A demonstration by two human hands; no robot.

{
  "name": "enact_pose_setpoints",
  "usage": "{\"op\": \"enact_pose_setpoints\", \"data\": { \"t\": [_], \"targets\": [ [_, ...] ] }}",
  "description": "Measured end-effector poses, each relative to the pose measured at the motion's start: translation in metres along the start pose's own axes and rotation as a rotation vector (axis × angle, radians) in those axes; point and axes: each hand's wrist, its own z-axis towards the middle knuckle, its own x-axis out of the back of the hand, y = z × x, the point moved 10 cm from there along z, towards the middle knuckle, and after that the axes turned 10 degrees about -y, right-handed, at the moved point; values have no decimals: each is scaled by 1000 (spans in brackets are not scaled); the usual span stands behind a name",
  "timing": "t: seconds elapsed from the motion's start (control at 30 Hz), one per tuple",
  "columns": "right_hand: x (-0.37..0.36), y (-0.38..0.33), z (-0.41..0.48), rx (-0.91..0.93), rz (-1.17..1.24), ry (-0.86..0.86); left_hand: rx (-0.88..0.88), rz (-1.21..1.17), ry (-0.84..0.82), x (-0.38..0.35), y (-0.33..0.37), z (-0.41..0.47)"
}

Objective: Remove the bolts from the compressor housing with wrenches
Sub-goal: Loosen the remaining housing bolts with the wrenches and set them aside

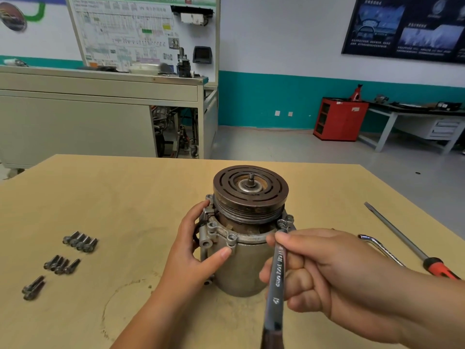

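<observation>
View from the head camera. The compressor housing [245,270], a grey metal cylinder, stands upright near the middle of the wooden table [125,197]. Its slotted, rust-brown pulley [250,187] faces upward, with a short shaft end at the centre. A flange ring [226,235] with several bolt lugs runs round the housing just below the pulley.

The left hand [193,248] grips the housing from its left side. The thumb lies across the front wall under the flange and the fingers curl round towards the back.

The right hand [327,268] is closed round the dark shank of a wrench [276,278]. The shank rises from the lower edge of the view to the lugs on the right of the flange. The wrench head is partly covered by the fingertips, so it cannot be told whether it sits on a bolt.

Loose bolts lie on the table well to the left of the housing in three clusters: four bolts [80,241] farthest from the viewer, four more [61,265] below them, and a pair [33,288] nearest.

To the right of the housing lie a chrome bent-handle wrench [382,249] and a long screwdriver [397,233] with a red-and-black handle.
</observation>
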Motion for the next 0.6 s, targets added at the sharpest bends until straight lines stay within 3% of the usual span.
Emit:
{"op": "enact_pose_setpoints", "data": {
  "t": [0.13,0.23,0.37,0.43,0.5,0.6],
  "targets": [
    [2,2,-5,-69,-84,-44,-5,1,-5,-1,1,1],
    [14,8,-10,-222,-256,-90,12,-5,-8,0,-1,0],
    [58,-16,-14,-474,-930,-193,24,-3,-14,-1,-2,0],
    [83,-45,-6,-476,-1294,-153,18,-2,-8,0,-1,-1],
    [96,-76,6,-367,-1586,-87,19,1,-8,-1,-1,0],
    [108,-99,9,-295,-1624,-62,20,-2,-4,0,0,0]
  ]
}}
